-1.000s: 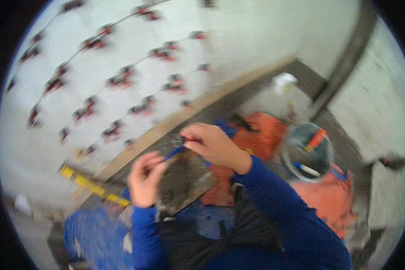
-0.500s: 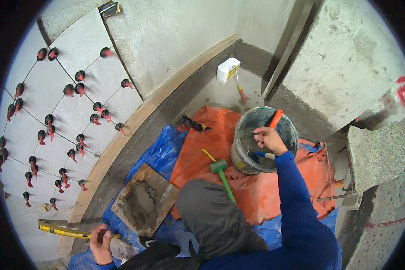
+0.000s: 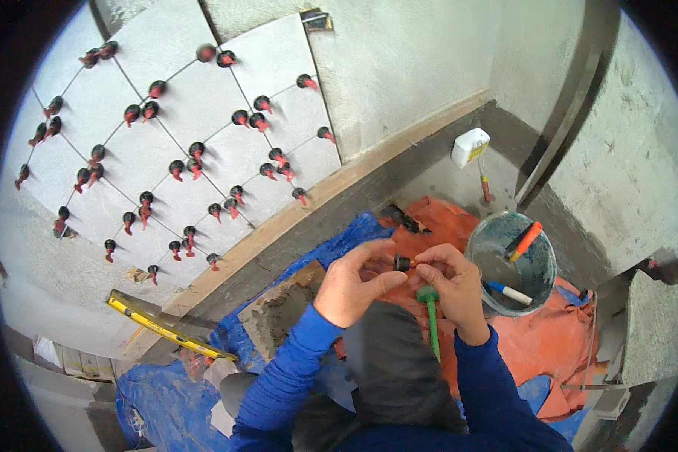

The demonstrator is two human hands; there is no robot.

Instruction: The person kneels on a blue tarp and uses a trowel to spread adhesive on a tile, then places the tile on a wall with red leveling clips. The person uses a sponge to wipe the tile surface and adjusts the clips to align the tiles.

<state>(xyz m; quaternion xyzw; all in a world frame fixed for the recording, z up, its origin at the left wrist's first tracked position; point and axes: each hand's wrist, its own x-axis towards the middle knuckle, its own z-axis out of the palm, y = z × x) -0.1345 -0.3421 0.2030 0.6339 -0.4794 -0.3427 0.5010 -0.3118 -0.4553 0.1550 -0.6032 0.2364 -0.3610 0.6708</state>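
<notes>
Between my two hands, in front of my bent knee, is a small tile leveler with a round black cap and an orange-red stem. My left hand has its thumb and forefinger at the black cap. From the other side, my right hand pinches the stem. A green mallet lies just below my right hand. To the left, many similar black-and-red tile levelers sit along the joints of large pale tiles on the wall.
On the right stands a bucket containing an orange-handled tool and a white-and-blue-handled one. A yellow spirit level leans at lower left. A mortar-covered board lies on blue sheeting. A white container stands at the back.
My right hand has left the bucket, and my left hand has come away from beside the spirit level. Both now meet at the tile leveler. The view has swung to the left.
</notes>
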